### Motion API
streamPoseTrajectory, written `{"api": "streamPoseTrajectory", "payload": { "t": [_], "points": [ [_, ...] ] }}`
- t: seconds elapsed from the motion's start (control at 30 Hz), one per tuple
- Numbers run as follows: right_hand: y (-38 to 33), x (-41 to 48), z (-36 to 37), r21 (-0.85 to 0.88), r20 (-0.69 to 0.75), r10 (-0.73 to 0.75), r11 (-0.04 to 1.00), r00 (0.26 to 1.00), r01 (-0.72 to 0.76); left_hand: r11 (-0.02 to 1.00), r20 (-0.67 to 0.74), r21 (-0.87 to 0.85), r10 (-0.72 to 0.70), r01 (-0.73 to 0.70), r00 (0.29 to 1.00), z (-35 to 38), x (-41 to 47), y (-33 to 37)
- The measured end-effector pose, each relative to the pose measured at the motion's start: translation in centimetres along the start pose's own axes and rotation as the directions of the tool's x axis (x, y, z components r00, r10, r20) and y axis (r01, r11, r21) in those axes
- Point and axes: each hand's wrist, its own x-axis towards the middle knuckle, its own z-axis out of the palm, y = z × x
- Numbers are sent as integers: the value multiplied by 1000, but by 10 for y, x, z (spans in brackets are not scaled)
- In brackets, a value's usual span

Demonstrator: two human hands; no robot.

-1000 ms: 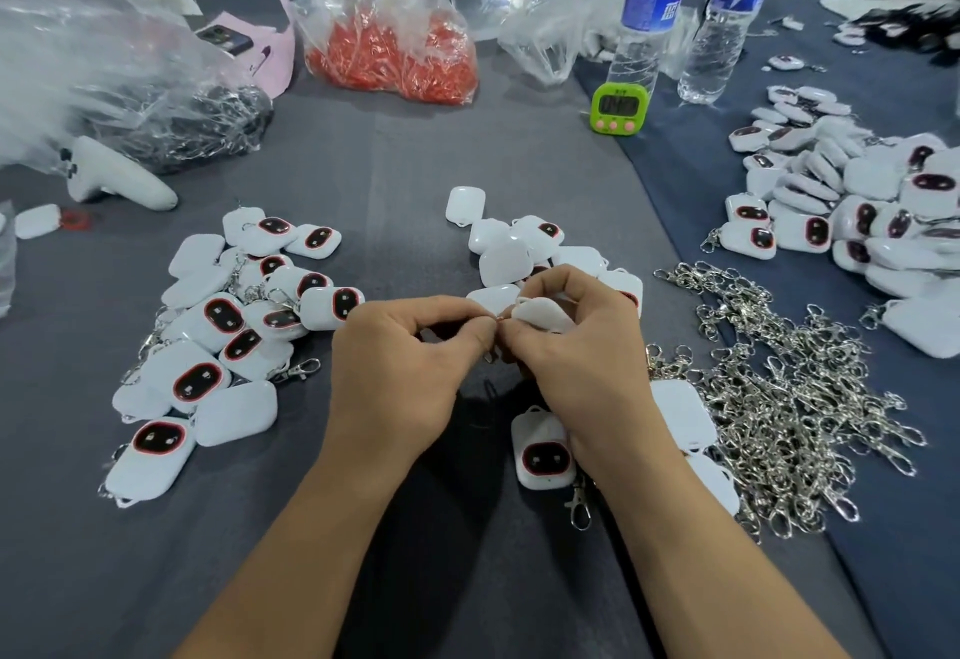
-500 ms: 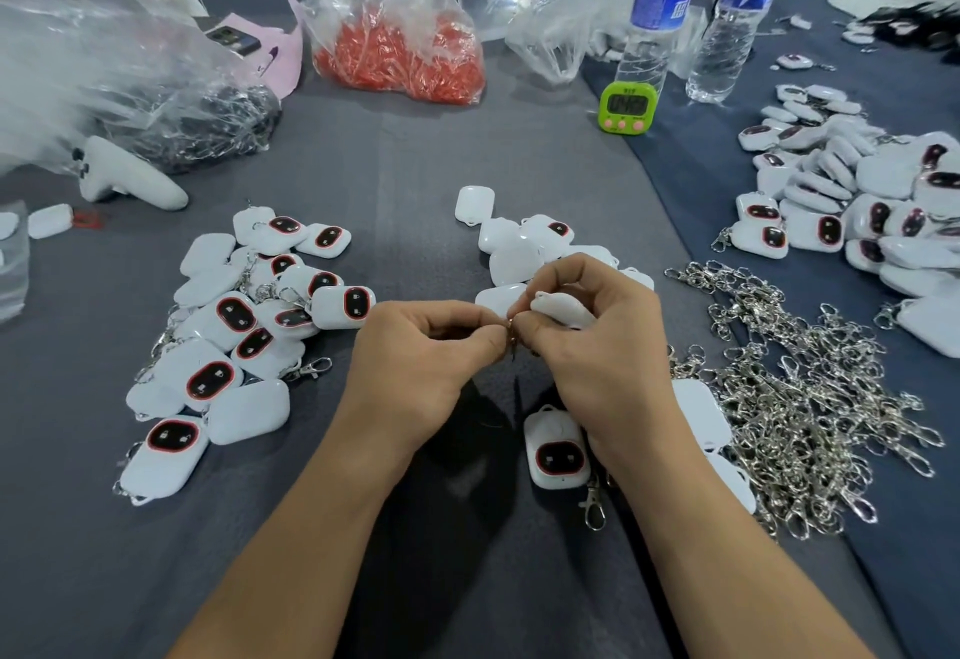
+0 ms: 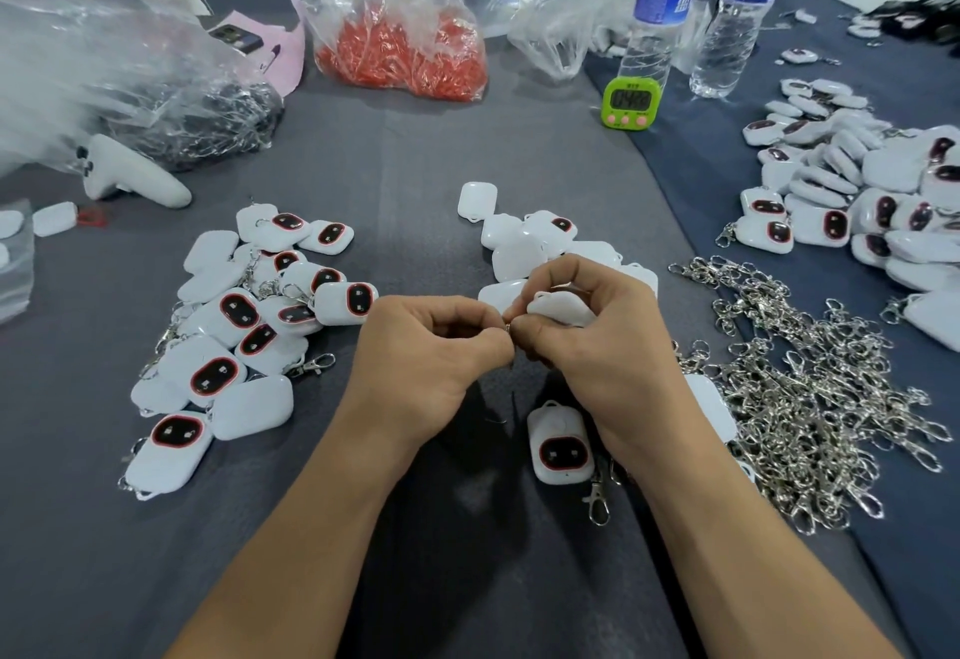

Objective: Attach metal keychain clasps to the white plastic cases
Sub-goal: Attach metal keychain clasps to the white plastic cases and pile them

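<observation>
Change against the frame half a second back: slight. Both hands remain pressed together at frame centre, and the held case keeps the same tilt.

The left grip [image 3: 426,362] has its fingers curled, thumb and forefinger pinching a small metal ring [image 3: 507,327]. The right grip [image 3: 602,351] is curled round a white case [image 3: 561,306], held just above the worktop [image 3: 415,164] with its plain back up. The ring sits where the two thumbs meet, at the case's corner.

Edges and room: a bare strip of grey cloth runs between the left heap of clasped cases [image 3: 244,325] and the centre pile of plain cases [image 3: 519,242]. More bare cloth lies above both. One finished case [image 3: 560,445] lies just under the right wrist, its clasp [image 3: 597,497] trailing toward the lower edge. The loose clasps [image 3: 810,398] spread at right, close beside the right forearm. A further heap of cases [image 3: 857,190] fills the upper right on darker blue cloth. The worktop's near edge is not in view.

Containers:
- clear bag [image 3: 400,50], top centre — red pieces
- large clear bag [image 3: 197,123], upper left — dark metal chains
- two clear bottles [image 3: 657,13] [image 3: 737,19], blue labels, tops out of frame

A green timer [image 3: 627,102] stands before the bottles.
</observation>
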Motion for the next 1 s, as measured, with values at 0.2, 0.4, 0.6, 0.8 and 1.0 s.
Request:
{"api": "streamPoseTrajectory", "payload": {
  "t": [0.2, 0.4, 0.6, 0.8, 1.0],
  "points": [
    [4, -1, 1, -180, -56, 192, 963, 980, -199, 786, -263, 562, 464, -256, 846, -10, -6, 0],
    [6, 1, -8, -297, -19, 160, 942, 987, -158, 448, 66, 851, 430, -276, 901, -2, -8, -10],
    [11, 1, -12, -269, -13, 160, 950, 987, -157, 700, 80, 670, 263, -247, 962, -7, 0, -14],
    [7, 0, -12, -297, -11, 146, 944, 989, -143, 813, 108, 553, 149, -184, 983, -12, 5, -18],
    [10, 1, -11, -315, -13, 129, 941, 992, -127, 832, 151, 525, 115, -178, 982, -15, 7, -18]
  ]
}}
